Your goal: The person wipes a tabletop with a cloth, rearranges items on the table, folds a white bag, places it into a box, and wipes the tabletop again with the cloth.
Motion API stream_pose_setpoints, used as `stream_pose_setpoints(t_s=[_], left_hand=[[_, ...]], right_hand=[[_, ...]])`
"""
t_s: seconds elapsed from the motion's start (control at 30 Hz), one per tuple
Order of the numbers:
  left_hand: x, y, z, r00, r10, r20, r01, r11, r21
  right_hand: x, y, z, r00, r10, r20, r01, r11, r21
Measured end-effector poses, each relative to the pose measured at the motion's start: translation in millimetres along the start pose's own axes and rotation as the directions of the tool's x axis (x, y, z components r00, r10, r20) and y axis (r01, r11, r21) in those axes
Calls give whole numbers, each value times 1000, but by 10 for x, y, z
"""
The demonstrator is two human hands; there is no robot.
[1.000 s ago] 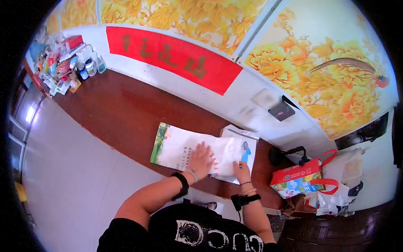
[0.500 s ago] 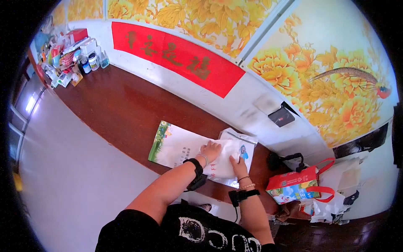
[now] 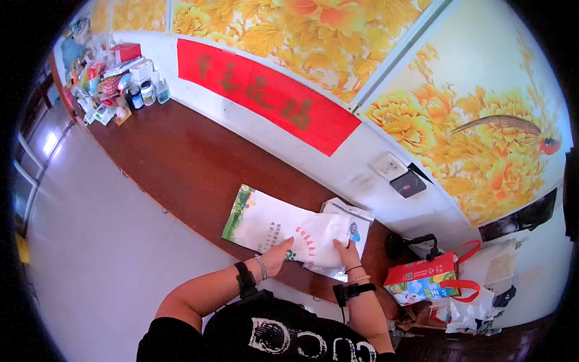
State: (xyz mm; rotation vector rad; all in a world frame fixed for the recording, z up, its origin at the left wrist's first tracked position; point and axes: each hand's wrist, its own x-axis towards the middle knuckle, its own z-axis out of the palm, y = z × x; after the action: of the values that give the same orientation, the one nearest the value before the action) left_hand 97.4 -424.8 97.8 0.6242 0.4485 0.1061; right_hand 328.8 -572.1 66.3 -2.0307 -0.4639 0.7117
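Note:
A white plastic bag (image 3: pixel 271 220) with green grass print at its left end and red characters lies on the brown counter. Its right part overlaps a second, silvery white bag (image 3: pixel 363 218) with a small blue figure. My left hand (image 3: pixel 277 256) grips the near edge of the printed bag, its thumb on top and the other fingers hidden beneath. At the right end of the same bag, my right hand (image 3: pixel 348 253) holds it with the thumb showing on top.
Bottles, boxes and bags (image 3: pixel 114 84) are heaped at the counter's far left end. A red and blue shopping bag (image 3: pixel 422 279) stands at the right, beside a black stand (image 3: pixel 397 246). A wall socket (image 3: pixel 389 165) sits above the counter (image 3: pixel 181 157).
My left hand has moved from lying on top of the printed bag to its near edge. My right hand stays at the bag's right end. The view has shifted slightly.

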Motion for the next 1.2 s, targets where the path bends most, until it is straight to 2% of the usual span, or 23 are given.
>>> stream_pose_setpoints(t_s=[0.07, 0.13, 0.17, 0.23, 0.3, 0.4, 0.47, 0.53, 0.57, 0.63, 0.7, 0.77, 0.83, 0.87, 0.9, 0.97, 1.0, 1.07, 1.1, 1.13, 1.17, 1.2], left_hand=[[-9, -46, -15, 1000, -8, 19, 7, 1000, 10], [-65, -63, 58, 1000, -20, 0, 20, 989, 145], [-52, -100, 45, 1000, -9, -1, 9, 991, 135], [-31, -181, 4, 999, 18, -40, -6, 959, 284], [-80, -169, -46, 998, -22, -53, 36, 960, 276], [-154, -129, 2, 993, -80, -87, 100, 959, 265], [-206, -164, 10, 988, -98, -118, 126, 959, 253], [-213, -230, -15, 994, 19, -104, 0, 983, 185], [-165, -283, -76, 994, 19, -105, 1, 982, 187], [19, -416, -279, 996, 89, 22, -88, 995, -38], [132, -485, -429, 992, 95, 84, -92, 995, -37], [82, -432, -468, 985, 106, 135, -102, 994, -41], [-212, -213, -370, 999, 18, 35, -3, 920, -392], [-236, -207, -421, 1000, -19, 1, 18, 905, -425], [-253, -219, -465, 1000, -16, -12, 9, 904, -427], [-241, -265, -543, 1000, 0, 24, 11, 890, -455], [-239, -300, -581, 996, 46, 75, -8, 899, -438], [-217, -277, -596, 999, -7, 39, 25, 886, -462], [-210, -246, -587, 998, -62, 16, 62, 872, -485], [-203, -247, -598, 998, -61, 13, 59, 870, -490], [-185, -258, -611, 998, -55, 31, 63, 875, -481], [-158, -276, -621, 997, -49, 51, 67, 880, -471]], right_hand=[[34, 8, -23, 1000, -6, -1, 6, 1000, 0], [42, 4, -49, 996, 20, 89, -35, 984, 174], [39, -26, -69, 995, 14, 96, -30, 986, 162], [-2, -73, -124, 984, 38, 172, -76, 974, 215], [-77, -195, -123, 983, 25, 184, -63, 978, 200], [-270, -478, -65, 981, 70, 180, -120, 950, 288], [-441, -792, 2, 961, 66, 268, -188, 870, 457], [-545, -1078, 60, 940, 35, 338, -201, 859, 471], [-606, -1244, 93, 916, 0, 400, -213, 847, 488], [-726, -1588, 347, 913, -65, 402, -149, 866, 478], [-716, -1758, 634, 906, -69, 419, -77, 944, 322], [-615, -1715, 1009, 888, -212, 408, 108, 958, 265], [-659, -1817, 1346, 897, -159, 411, 149, 987, 56], [-674, -1819, 1506, 871, -232, 433, 250, 968, 17], [-721, -1839, 1627, 861, -170, 479, 192, 981, 3], [-755, -1835, 1810, 880, 3, 475, 152, 946, -288], [-769, -1802, 1844, 875, 6, 484, 152, 946, -286], [-763, -1707, 1844, 869, -169, 466, 347, 878, -330], [-735, -1650, 1817, 866, -167, 472, 350, 876, -331], [-701, -1583, 1770, 815, -377, 440, 546, 754, -366], [-679, -1554, 1715, 711, -567, 415, 703, 585, -406], [-698, -1584, 1637, 685, -589, 429, 729, 558, -397]])
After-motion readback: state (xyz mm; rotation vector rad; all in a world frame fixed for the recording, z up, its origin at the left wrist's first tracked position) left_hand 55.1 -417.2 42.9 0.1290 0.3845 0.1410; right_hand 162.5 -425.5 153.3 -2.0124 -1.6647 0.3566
